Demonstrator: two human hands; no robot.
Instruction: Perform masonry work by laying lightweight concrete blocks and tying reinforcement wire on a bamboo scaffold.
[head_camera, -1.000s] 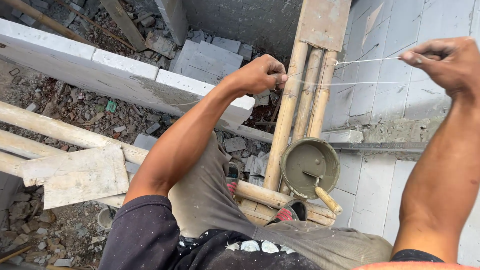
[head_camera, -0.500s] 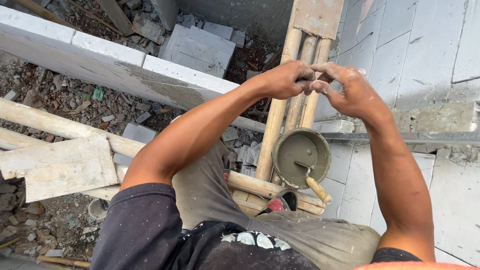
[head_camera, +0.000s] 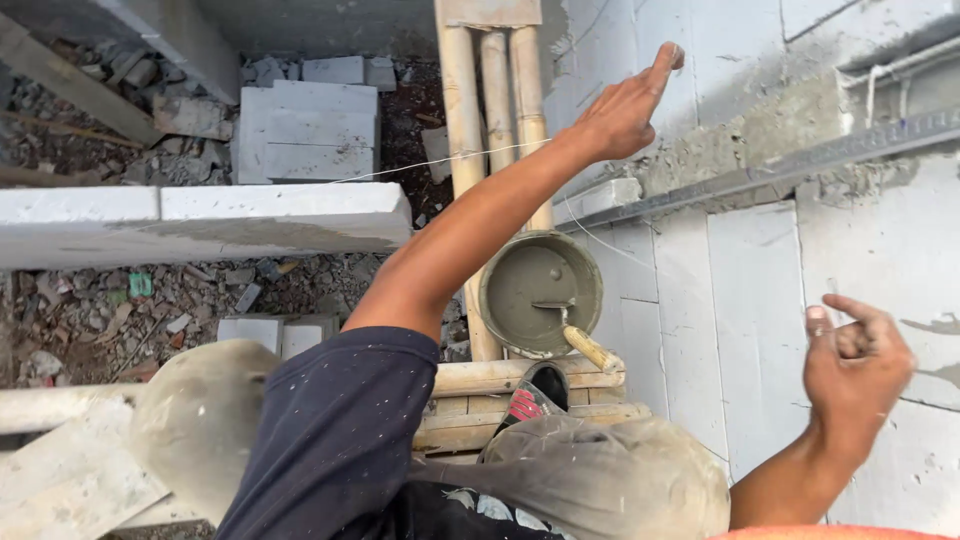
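Seen from above on a building site, rubble (head_camera: 150, 300) litters the ground at far left, where a low course of pale blocks (head_camera: 200, 215) runs across the frame and a stack of spare blocks (head_camera: 305, 130) lies beyond it. Toward the middle, three bamboo poles (head_camera: 495, 100) run away from the worker, and a round bucket of grey mortar (head_camera: 540, 292) sits on the wooden planks (head_camera: 520, 385) of the scaffold, a trowel (head_camera: 572, 330) resting in it with its pale handle pointing toward the worker's knee (head_camera: 610, 470). A thin white string line (head_camera: 440, 160) stretches nearly level from over the spare blocks, across the bamboo, to the raised left hand (head_camera: 622, 112); its long axis runs left to right, and it meets that hand at the wrist side, so the left hand is by far the nearer of the two. The left grip is narrow, fingers drawn together with the forefinger lifted toward the block wall (head_camera: 760, 270); the string appears to end in it, though the actual pinch is too fine to make out. A second slack strand seems to drop from the hand toward the bucket. At right, a metal rail (head_camera: 800, 165) lies along the wall's mortared top, and the right hand (head_camera: 855, 365) hovers well apart from the string, fingers loosely curled, holding nothing visible.
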